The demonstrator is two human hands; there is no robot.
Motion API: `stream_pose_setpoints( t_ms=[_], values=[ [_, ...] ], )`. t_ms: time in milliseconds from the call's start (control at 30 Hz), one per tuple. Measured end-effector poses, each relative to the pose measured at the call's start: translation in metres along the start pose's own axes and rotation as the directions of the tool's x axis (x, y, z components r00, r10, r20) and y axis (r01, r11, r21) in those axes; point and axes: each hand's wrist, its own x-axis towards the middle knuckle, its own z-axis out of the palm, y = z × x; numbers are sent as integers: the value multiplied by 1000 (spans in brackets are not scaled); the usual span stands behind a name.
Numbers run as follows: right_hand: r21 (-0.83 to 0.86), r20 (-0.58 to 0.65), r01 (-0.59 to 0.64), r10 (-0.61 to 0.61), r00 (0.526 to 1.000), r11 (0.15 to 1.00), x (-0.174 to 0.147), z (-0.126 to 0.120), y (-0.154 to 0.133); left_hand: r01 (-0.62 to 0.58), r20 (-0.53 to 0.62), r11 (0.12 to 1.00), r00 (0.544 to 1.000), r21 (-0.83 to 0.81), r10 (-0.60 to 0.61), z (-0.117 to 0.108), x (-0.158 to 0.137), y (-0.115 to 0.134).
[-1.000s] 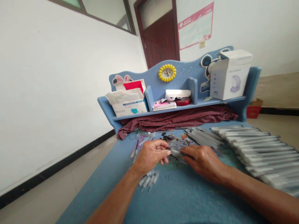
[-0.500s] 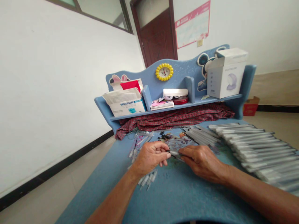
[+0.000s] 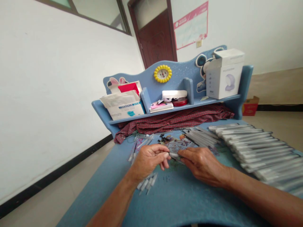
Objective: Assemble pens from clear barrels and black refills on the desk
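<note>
My left hand (image 3: pixel 149 160) is closed in a pinch on the dark end of a clear pen barrel (image 3: pixel 174 154). On the barrel's other end, the fingers of my right hand (image 3: pixel 205 165) press together. The barrel lies roughly level between both hands, above the blue desk (image 3: pixel 180 198). Fingers cover much of it, so fine detail is hidden. Just behind the hands are small black pen parts (image 3: pixel 165 138) and a loose bundle of clear pen tubes (image 3: pixel 201 136). Several clear pen caps (image 3: pixel 148 183) lie below my left wrist.
A large stack of pens (image 3: pixel 255 148) fills the right side. At the back rises a blue shelf (image 3: pixel 132 119) with a mask box (image 3: pixel 127 108), a white carton (image 3: pixel 224 75) and a yellow clock (image 3: pixel 163 73). Red checked cloth (image 3: pixel 161 123) is bunched beneath it.
The whole view has shifted slightly, moving the shelf a little left in the picture. Both hands keep their hold on the pen barrel with barely any change.
</note>
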Motion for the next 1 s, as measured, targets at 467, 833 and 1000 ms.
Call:
stream_pose_setpoints(
  t_ms=[467,833,1000],
  values=[
    [63,-5,15,-14,1000,998,-1,0,0,48,-16,998,999,28,-47,0,-1,4],
    [376,73,-49,23,997,925,0,-5,-1,17,-38,1000,999,6,-17,-1,1,1],
    [480,79,-184,166,983,858,1,-5,-4,10,-40,1000,999,-14,-11,1,0,3]
  ],
)
